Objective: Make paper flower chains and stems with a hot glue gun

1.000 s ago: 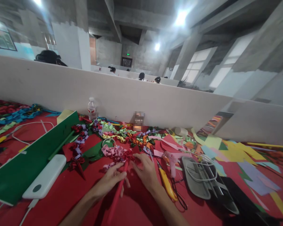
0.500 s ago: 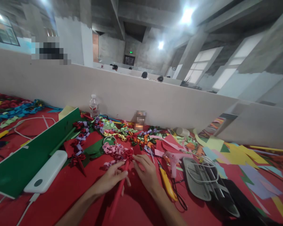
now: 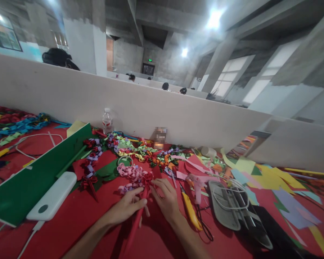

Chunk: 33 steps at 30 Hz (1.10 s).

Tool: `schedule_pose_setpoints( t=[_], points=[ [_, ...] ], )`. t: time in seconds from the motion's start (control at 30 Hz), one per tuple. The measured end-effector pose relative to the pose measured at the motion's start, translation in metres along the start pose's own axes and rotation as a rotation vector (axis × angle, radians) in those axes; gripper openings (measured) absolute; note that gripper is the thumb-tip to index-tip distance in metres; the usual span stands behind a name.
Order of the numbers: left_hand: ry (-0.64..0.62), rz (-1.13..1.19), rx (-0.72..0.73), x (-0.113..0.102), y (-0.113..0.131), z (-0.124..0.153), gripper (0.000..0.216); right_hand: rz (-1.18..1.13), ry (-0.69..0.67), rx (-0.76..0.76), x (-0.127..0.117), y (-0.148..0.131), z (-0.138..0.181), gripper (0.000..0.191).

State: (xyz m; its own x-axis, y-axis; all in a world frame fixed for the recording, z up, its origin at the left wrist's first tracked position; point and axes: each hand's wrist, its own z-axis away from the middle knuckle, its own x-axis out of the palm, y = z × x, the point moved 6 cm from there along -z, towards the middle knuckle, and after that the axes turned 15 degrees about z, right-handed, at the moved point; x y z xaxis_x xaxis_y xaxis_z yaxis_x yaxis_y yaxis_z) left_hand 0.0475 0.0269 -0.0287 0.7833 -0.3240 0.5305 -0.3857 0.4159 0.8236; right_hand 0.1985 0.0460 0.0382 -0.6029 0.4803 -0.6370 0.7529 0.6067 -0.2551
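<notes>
Almost nothing moved | left grip (image 3: 128, 205) clasps stick (image 3: 135, 226), near end indistinct | right grip (image 3: 166, 198) by flower (image 3: 148, 177), hold I can't tell

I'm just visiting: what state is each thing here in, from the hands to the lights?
Left hand: closed on the red rod
Right hand: fingers bent, fingertips at the red flower; grip unclear
Red rod: held, slanting
Red flower: at the rod's far end
Bottle: upright, capped
White device: lying down, cable plugged in
Pink glue gun: lying down
Yellow-handled tool: lying down
Ceiling lights: lit
</notes>
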Motion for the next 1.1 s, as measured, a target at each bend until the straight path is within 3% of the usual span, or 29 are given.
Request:
schedule_pose_setpoints(
  t=[0.37,0.7,1.1],
  points=[
    [-0.123,-0.038,0.028,0.014,0.011,0.001,0.073,-0.005,0.027,0.010,0.003,0.000,0.001,0.011],
    [-0.096,-0.105,0.048,0.013,0.009,0.003,0.065,-0.054,0.018,0.114,0.007,0.002,0.004,0.009],
    [-0.064,-0.062,0.039,0.007,0.001,0.001,0.076,-0.075,-0.034,0.161,0.012,0.006,0.008,0.011]
  ],
)
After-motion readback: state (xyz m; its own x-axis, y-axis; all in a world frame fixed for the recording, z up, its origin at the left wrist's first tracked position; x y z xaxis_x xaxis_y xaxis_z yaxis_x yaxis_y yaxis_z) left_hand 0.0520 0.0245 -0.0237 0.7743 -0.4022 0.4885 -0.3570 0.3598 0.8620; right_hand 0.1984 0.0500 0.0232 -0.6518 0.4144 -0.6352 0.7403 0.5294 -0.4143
